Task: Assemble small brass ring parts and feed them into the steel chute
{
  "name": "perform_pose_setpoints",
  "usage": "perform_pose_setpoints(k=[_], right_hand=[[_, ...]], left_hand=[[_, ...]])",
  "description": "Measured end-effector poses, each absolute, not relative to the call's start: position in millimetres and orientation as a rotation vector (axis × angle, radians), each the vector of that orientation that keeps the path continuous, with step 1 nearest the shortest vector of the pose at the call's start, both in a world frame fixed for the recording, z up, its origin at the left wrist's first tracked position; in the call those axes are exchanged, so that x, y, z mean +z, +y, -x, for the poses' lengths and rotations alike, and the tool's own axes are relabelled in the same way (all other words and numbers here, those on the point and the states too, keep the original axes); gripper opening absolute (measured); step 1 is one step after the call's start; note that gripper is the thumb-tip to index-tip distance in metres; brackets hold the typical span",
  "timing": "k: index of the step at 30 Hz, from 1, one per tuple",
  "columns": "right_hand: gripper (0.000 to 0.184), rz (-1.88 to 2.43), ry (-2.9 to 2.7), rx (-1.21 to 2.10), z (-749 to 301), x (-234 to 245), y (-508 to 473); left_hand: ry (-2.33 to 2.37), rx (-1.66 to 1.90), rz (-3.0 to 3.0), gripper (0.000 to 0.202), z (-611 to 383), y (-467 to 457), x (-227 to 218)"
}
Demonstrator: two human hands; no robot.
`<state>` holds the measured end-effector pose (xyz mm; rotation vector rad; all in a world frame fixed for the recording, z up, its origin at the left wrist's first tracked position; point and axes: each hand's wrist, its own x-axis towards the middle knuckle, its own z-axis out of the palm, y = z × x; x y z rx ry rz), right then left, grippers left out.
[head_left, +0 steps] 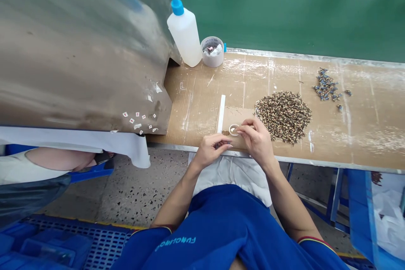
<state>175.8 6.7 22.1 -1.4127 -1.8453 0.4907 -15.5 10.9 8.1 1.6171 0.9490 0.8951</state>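
A: Right hand's (257,141) grip?

B: Clamped on a small white ring (234,129), pinched between thumb and fingertips, just above a cardboard sheet (242,117) at the front edge of the surface (202,105).

A: And the left hand's (210,150) grip?

B: Closed as well, with curled fingers around a small dark part (219,145), its shape mostly hidden. Very near the ring and just beside the right hand.

A: Anything right next to the ring?

B: A small heap of brown bits (225,133), just to the left of it. Also a narrow white strip (221,114), flat on the surface, close behind the hands.

A: Further right?

B: A large mound of small brown-and-cream parts (284,117), just beyond the right hand. Past that, well apart, a loose cluster of blue-grey parts (324,85).

A: At the back?

B: An upright white glue bottle (184,33) with a blue nozzle, beside a round tub (211,50) of scraps, both in front of a green wall (284,8).

A: Off to the left?

B: A dull metal panel (79,50), dotted low down with small white-and-red paper labels (139,120)
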Motion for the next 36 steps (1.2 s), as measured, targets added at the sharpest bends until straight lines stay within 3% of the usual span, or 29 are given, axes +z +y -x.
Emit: perform_pose_setpoints(k=[5, 11, 17, 27, 36], right_hand=[[0.018, 1.361, -1.790, 0.614, -172.9, 17.6, 12.2], [0.019, 1.437, -1.873, 0.440, -177.3, 25.8, 17.3], [0.019, 1.376, -1.858, 0.596, -178.3, 26.0, 17.0], [0.027, 1.402, -1.145, 0.749, -174.5, 21.7, -12.2], [0.033, 1.399, -1.131, 0.868, -160.6, 5.3, -22.9]], left_hand=[[0.986, 0.840, -1.523, 0.027, 14.0, 12.1, 7.8], [1.015, 0.821, -1.387, 0.033, 12.3, 11.8, 2.6], [1.020, 0.836, -1.409, 0.028, 10.6, 11.1, 2.2], [1.024, 0.821, -1.627, 0.020, 9.4, 12.2, 8.2], [1.024, 0.806, -1.745, 0.014, 7.4, 10.9, 6.8]])
